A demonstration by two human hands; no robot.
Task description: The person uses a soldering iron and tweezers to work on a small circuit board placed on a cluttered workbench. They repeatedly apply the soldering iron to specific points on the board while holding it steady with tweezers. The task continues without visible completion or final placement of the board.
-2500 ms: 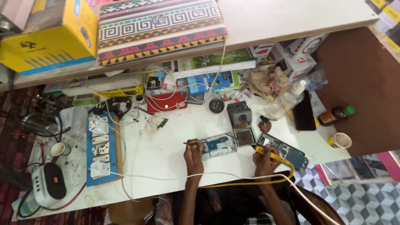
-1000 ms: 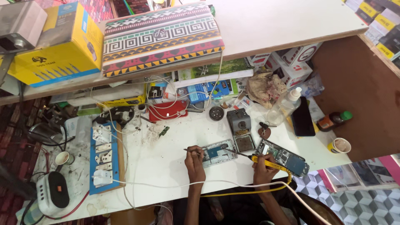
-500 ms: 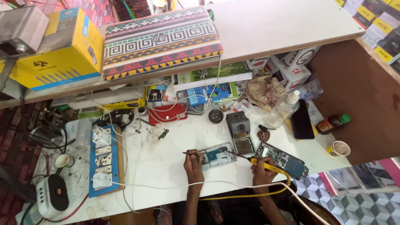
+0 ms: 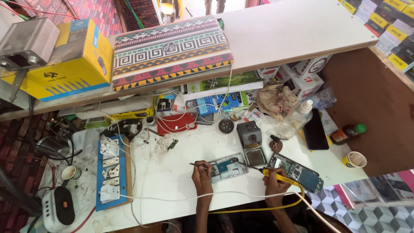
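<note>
Item: opened phone chassis (image 4: 227, 167), pale frame with a blue and green board showing, lying flat on the white tabletop (image 4: 172, 172) near its front edge. Long axis runs left to right with a slight upward tilt toward the right.

Left hand (image 4: 202, 171): rests at the chassis's left end, touching it, fingers pinched on thin tweezers (image 4: 196, 164) whose free end juts left, away from the board.

Right hand (image 4: 273, 179): sits off the chassis's right end, apart from it, closed around the yellow handle of a soldering iron (image 4: 263, 171). The iron's dark shaft points up and left, its tip reaching the upper right corner of the chassis. A yellow cable (image 4: 258, 209) trails from the handle back along the tabletop edge.

Governing relation: the chassis lies between the two hands, the left one on it, the right one reaching it only through the iron's tip.

Adjacent: second bare phone board (image 4: 297, 172) just right of the right hand; grey soldering stand (image 4: 249, 134) behind the chassis; blue socket board (image 4: 110, 172) well to the left; white cable (image 4: 168, 197) crossing in front of both wrists.
</note>
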